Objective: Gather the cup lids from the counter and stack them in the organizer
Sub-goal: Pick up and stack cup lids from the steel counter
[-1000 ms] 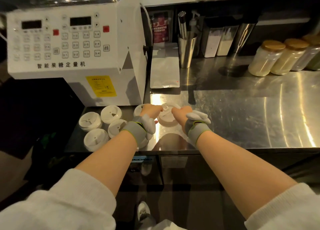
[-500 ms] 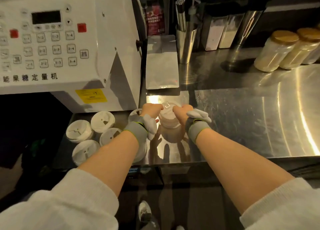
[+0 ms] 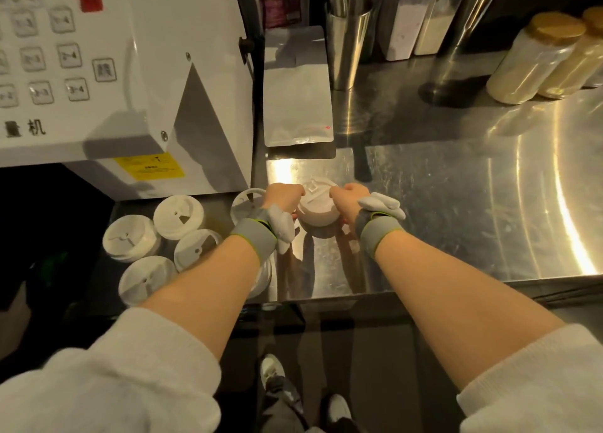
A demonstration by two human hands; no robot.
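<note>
The head view shows the left hand (image 3: 283, 197) and right hand (image 3: 349, 199) curled around a small stack of lids (image 3: 316, 209), one on each side, just above the shiny worktop (image 3: 456, 210). To do it well, they should squeeze evenly and keep the stack level. More loose lids (image 3: 177, 216) sit left of the hands. Beyond stand a white machine (image 3: 130, 73) and jars (image 3: 535, 60).

A brushed steel desk (image 3: 456, 204) catches warm light in bright curved streaks; a white dosing machine (image 3: 156, 73) stands at its left, a silver pouch (image 3: 297, 86) beside it; steel cups (image 3: 347, 40) and lidded powder jars (image 3: 535, 57) line the dark back; dark floor (image 3: 375, 367) below
</note>
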